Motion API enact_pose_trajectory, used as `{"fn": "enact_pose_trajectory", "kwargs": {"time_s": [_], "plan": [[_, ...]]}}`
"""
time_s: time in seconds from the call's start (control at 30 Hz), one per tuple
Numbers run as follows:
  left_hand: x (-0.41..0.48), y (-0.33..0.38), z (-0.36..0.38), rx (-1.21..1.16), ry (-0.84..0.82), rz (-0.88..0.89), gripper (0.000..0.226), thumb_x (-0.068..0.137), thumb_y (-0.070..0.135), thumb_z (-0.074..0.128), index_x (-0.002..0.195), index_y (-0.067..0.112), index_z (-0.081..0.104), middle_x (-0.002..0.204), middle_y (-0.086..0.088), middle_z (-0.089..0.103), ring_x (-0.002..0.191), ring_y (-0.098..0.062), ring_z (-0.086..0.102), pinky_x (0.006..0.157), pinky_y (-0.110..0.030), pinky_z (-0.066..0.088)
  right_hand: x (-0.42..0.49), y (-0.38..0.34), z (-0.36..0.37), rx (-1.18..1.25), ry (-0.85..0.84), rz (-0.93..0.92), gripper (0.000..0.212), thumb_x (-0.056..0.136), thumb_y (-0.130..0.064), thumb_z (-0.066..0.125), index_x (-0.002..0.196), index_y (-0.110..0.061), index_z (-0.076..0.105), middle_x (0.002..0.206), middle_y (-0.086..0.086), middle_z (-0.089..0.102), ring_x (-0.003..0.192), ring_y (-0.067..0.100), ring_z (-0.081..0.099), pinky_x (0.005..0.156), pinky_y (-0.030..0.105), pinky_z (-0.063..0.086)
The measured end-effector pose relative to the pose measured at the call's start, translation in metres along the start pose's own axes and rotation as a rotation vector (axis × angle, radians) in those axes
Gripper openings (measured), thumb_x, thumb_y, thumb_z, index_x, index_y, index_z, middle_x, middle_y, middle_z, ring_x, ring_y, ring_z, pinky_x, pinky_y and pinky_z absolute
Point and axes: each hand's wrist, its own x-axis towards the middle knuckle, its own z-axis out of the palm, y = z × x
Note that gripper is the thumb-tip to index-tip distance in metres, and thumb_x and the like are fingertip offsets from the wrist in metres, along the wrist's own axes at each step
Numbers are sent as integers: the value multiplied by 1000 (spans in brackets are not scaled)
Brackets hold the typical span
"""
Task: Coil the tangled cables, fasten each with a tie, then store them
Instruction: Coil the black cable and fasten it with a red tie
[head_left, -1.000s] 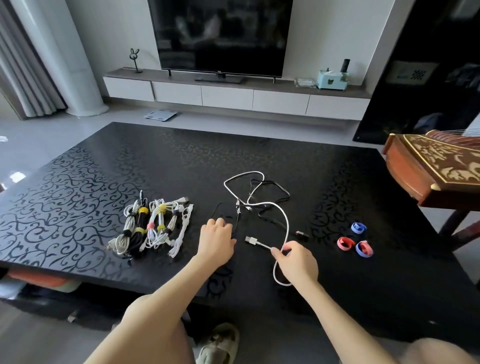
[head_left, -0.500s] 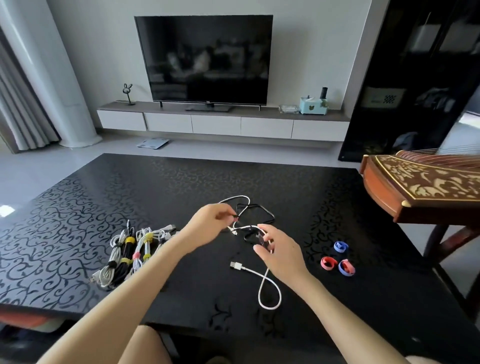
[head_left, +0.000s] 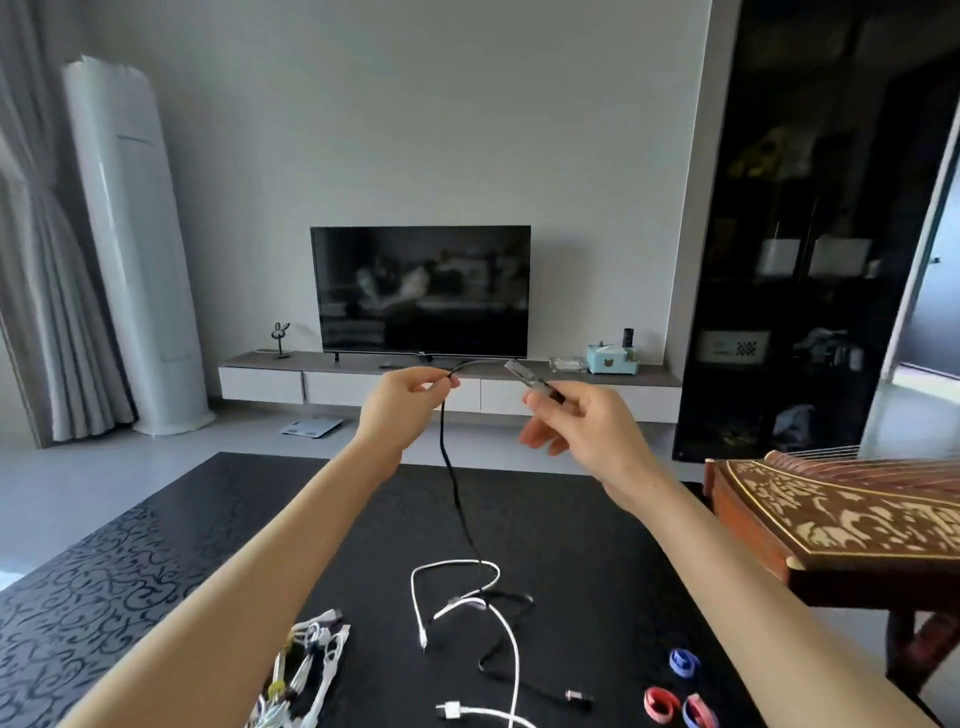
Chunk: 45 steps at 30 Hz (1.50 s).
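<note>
I hold a black cable (head_left: 451, 478) up in the air above the table. My right hand (head_left: 576, 421) pinches its plug end, and my left hand (head_left: 402, 405) pinches the cord a short way along. From my left hand the cable hangs down to the black patterned table (head_left: 93, 587). There its lower part still crosses a loose white cable (head_left: 511, 654). Several coiled, tied cables (head_left: 306, 670) lie at the lower left. A blue tie (head_left: 683, 661) and two red and blue ties (head_left: 675, 704) lie at the lower right.
A carved wooden instrument (head_left: 841, 519) juts over the table's right side. Beyond the table are a television (head_left: 421, 291) on a low cabinet, a white standing air conditioner (head_left: 135, 244) at left and a dark shelf unit (head_left: 810, 234) at right.
Both hands have lifted the black cable's end high off the table, pulling it out of the tangle. The view has tilted upward with them.
</note>
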Motion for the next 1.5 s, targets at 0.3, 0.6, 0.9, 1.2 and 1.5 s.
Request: {"fn": "enact_pose_trajectory", "kwargs": {"time_s": [0.3, 0.6, 0.9, 1.2, 1.5], "plan": [[-1, 58, 14, -858, -161, -299, 19, 96, 3, 49, 79, -3, 55, 76, -21, 60, 72, -29, 66, 48, -23, 55, -22, -1, -6, -434, -146, -77, 23, 83, -26, 70, 103, -37, 69, 75, -22, 64, 66, -8, 57, 67, 13, 44], [-6, 92, 1, -462, -377, 62, 22, 96, 1, 47, 109, 15, 58, 79, -3, 73, 55, -8, 57, 44, -16, 37, 4, 25, 17, -470, 97, 186, 59, 85, -48, 63, 132, -23, 39, 91, -4, 57, 86, 14, 58, 68, 25, 42], [7, 70, -50, -871, -162, 209, 31, 97, -1, 39, 108, 19, 61, 74, 1, 70, 57, -5, 50, 44, -14, 34, 23, 74, 47, -665, -100, 603, 38, 97, -34, 44, 73, -6, 56, 51, 4, 57, 36, 11, 52, 44, 21, 44], [13, -17, -80, -853, 100, 13, 25, 98, 1, 42, 107, 14, 61, 75, 1, 70, 57, -6, 51, 45, -16, 37, 57, 45, 58, -40, 55, 519, 46, 102, -34, 37, 93, 7, 56, 64, 21, 63, 49, 24, 66, 50, 33, 58], [-5, -82, -44, -692, 52, -189, 21, 100, 5, 40, 96, -1, 60, 56, -1, 55, 57, -14, 43, 46, -20, 36, 89, -91, 13, 435, 237, -234, 20, 92, -5, 54, 74, -6, 62, 59, 6, 68, 58, 22, 69, 57, 27, 56]]}}
